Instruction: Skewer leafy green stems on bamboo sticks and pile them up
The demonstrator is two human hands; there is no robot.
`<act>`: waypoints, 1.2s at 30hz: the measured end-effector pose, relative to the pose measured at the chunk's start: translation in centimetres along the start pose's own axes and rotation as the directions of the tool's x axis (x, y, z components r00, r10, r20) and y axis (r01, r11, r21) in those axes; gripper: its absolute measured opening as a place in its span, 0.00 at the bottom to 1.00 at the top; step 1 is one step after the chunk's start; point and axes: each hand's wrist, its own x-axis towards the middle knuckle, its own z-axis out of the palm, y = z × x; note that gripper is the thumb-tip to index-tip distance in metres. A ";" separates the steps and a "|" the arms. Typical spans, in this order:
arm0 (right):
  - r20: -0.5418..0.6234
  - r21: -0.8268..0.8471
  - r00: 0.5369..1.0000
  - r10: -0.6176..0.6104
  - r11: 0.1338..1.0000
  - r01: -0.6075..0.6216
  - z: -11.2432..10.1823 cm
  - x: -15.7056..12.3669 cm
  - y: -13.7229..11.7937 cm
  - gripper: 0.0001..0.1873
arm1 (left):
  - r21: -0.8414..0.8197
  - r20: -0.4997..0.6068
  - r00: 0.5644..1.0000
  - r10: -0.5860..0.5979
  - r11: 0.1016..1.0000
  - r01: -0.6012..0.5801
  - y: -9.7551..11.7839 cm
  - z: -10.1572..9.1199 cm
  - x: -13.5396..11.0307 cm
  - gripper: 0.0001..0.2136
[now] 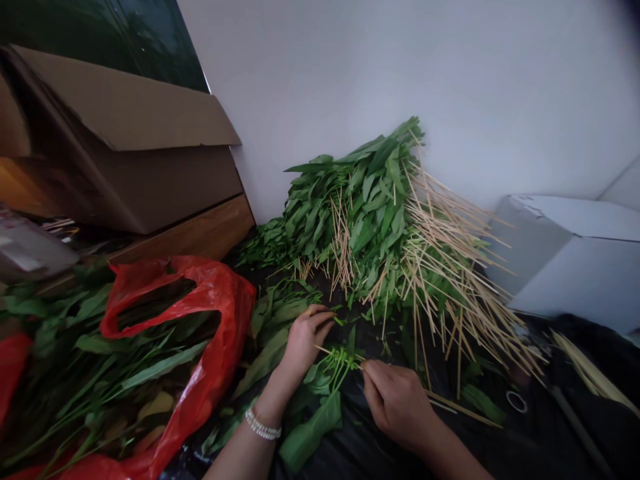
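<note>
Right hand (395,398) pinches a skewer (323,349), likely stiff, best held bare-ended; leafy stems (341,360) look tender; left hand (306,339) grip unclear.

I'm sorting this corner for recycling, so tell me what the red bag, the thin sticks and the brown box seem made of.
Red bag: apparently thin plastic film, glossy, judging by its highlights and soft crumples. Thin sticks: probably bamboo or wood, matt and apparently unpainted, from their pale tan colour; which one is unclear. Brown box: looks like cardboard, matt, going by its thin, folding flap.
</note>
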 end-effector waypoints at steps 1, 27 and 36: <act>0.003 0.000 1.000 0.002 1.000 -0.002 0.0 0.0 0.0 0.09 | -0.086 -0.060 0.998 -0.018 0.996 0.012 0.3 -0.3 0.1 0.08; -0.092 -0.032 0.983 0.157 0.987 -0.160 0.7 -0.3 1.4 0.14 | -0.539 -0.014 0.926 -0.376 0.783 0.310 1.5 -0.9 0.1 0.10; -0.153 -0.043 0.977 0.151 0.986 -0.159 0.6 -0.1 1.4 0.15 | -0.603 0.083 0.915 -0.395 0.711 0.361 2.0 -1.1 0.0 0.12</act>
